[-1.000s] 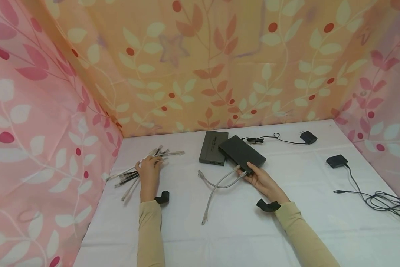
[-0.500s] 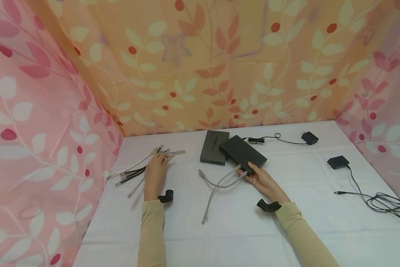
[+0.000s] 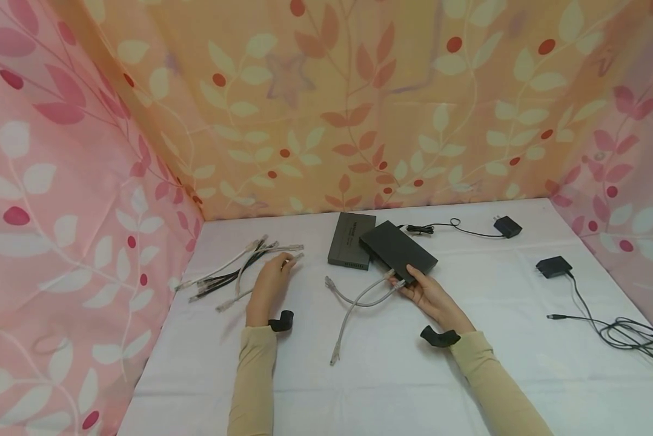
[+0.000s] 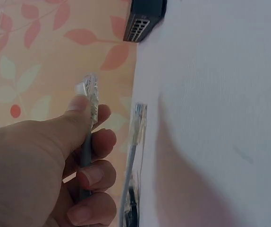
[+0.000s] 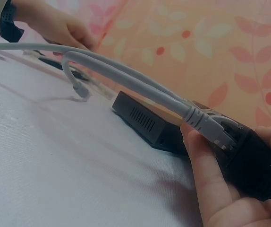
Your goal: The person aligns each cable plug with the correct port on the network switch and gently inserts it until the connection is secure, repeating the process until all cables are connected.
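Note:
My left hand [image 3: 269, 284] pinches a grey network cable [image 4: 86, 151] just behind its clear plug [image 4: 93, 90], between thumb and fingers. To its left on the table lies a loose bunch of grey and black network cables [image 3: 217, 281]. My right hand [image 3: 427, 295] grips the near corner of a black network switch [image 3: 397, 248], thumb on top and fingers below. Two grey cables [image 3: 361, 303] are plugged into the switch's near side, their free ends lying toward the left and front. A second dark network switch [image 3: 351, 242] lies on the table, partly behind the held one.
At the back right lies a black power adapter [image 3: 507, 226] with a thin cord running toward the switches. Another adapter [image 3: 553, 266] with a coiled black cord [image 3: 632, 333] is at the right. Patterned cloth [image 3: 283, 121] walls the white table's back and sides.
My left hand has moved right, drawing one grey cable away from the bunch. My right hand keeps hold of the switch in about the same place.

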The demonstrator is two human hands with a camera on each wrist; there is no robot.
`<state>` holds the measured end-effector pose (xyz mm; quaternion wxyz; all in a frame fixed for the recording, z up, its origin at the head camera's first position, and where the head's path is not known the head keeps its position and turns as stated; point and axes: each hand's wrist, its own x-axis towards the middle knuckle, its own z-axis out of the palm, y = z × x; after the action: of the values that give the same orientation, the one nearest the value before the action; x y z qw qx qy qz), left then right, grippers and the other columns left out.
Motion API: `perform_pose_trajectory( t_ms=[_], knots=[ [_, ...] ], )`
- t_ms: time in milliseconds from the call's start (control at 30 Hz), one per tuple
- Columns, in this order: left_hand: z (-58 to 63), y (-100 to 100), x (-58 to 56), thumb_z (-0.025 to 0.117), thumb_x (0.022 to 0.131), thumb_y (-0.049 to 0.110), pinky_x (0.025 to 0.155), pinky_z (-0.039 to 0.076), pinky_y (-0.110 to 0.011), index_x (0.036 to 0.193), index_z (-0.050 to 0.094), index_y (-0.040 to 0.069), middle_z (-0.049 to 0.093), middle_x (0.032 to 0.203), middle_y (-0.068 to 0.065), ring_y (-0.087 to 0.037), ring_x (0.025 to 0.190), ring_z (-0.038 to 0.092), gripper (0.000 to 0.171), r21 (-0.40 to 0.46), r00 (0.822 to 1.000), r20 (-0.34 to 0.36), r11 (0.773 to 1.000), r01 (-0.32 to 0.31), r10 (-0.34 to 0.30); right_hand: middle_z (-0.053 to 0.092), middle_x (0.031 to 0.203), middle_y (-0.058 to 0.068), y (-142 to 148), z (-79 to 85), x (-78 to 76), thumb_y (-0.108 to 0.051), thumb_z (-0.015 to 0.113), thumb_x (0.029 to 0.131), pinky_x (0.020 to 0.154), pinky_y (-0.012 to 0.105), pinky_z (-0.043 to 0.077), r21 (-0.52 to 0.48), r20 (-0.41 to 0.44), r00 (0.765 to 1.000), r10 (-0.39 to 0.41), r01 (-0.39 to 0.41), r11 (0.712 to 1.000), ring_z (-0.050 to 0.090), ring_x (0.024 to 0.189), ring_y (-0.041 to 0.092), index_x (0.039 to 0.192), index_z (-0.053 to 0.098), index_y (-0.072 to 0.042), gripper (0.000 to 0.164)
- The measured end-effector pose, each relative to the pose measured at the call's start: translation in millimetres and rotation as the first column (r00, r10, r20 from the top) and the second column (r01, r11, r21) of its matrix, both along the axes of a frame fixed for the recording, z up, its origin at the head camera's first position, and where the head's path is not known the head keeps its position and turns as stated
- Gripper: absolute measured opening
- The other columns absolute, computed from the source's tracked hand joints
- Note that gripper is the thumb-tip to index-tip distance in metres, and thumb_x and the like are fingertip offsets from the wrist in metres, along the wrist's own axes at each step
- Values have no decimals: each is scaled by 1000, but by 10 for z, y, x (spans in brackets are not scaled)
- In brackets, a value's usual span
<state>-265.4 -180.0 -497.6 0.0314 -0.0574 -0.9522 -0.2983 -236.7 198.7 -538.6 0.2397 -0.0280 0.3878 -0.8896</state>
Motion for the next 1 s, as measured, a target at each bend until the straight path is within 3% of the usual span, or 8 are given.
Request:
perform_pose_trajectory(
  t_ms=[133, 267, 400, 567, 667, 800, 1000],
  knots=[
    [10, 84, -4, 47, 97, 27, 70, 44, -36, 109, 60, 11, 65, 92, -7, -19, 77, 54, 24, 12, 998, 25, 999, 49, -49, 63, 111, 11, -2, 4, 2, -20, 37, 101, 81, 25, 52, -2, -2, 1000, -3, 3, 1000, 63, 103, 21, 128, 34, -9, 29],
    [19, 153, 1, 47, 97, 27, 87, 46, -39, 114, 61, 8, 65, 110, -9, -23, 100, 60, 29, 30, 994, 45, 995, 98, -99, 62, 111, 11, -6, 20, 7, -19, 39, 101, 81, 26, 52, 3, 22, 1000, -18, 17, 1000, 64, 101, 21, 130, 29, -9, 33],
    [58, 237, 20, 48, 97, 26, 98, 41, -41, 120, 61, 5, 62, 119, -12, -28, 115, 55, 34, 24, 987, 46, 988, 152, -153, 62, 111, 11, -4, 23, 8, -19, 38, 101, 80, 25, 52, 4, 21, 1000, -11, 11, 1000, 64, 102, 21, 131, 28, -8, 33],
    [100, 368, 38, 49, 97, 23, 94, 44, -40, 121, 62, 5, 64, 111, -13, -27, 107, 59, 33, 28, 976, 28, 976, 216, -217, 62, 111, 11, -3, 31, 9, -19, 36, 102, 80, 25, 52, -2, 11, 1000, -4, 4, 1000, 63, 103, 21, 130, 29, -7, 32],
    [117, 452, 53, 50, 96, 23, 85, 47, -36, 121, 62, 6, 65, 102, -11, -22, 93, 60, 32, 19, 967, 33, 967, 254, -254, 62, 111, 11, -3, 40, 13, -19, 36, 101, 81, 26, 52, 2, 18, 1000, -12, 12, 1000, 64, 102, 21, 130, 29, -6, 32],
    [139, 553, 81, 55, 93, 22, 70, 44, -30, 123, 61, 7, 59, 88, -6, -15, 73, 49, 33, 0, 952, 50, 953, 304, -303, 61, 112, 11, -8, 48, 17, -19, 38, 101, 82, 26, 51, 19, 17, 1000, -16, 16, 1000, 63, 102, 21, 130, 29, -6, 33],
    [130, 676, 104, 59, 91, 20, 68, 43, -27, 123, 61, 8, 56, 85, -3, -12, 71, 47, 34, -22, 935, 22, 935, 354, -353, 62, 112, 11, -8, 40, 13, -20, 38, 101, 84, 26, 51, 19, -1, 1000, -4, 4, 1000, 63, 103, 21, 127, 35, -8, 29]
  ],
)
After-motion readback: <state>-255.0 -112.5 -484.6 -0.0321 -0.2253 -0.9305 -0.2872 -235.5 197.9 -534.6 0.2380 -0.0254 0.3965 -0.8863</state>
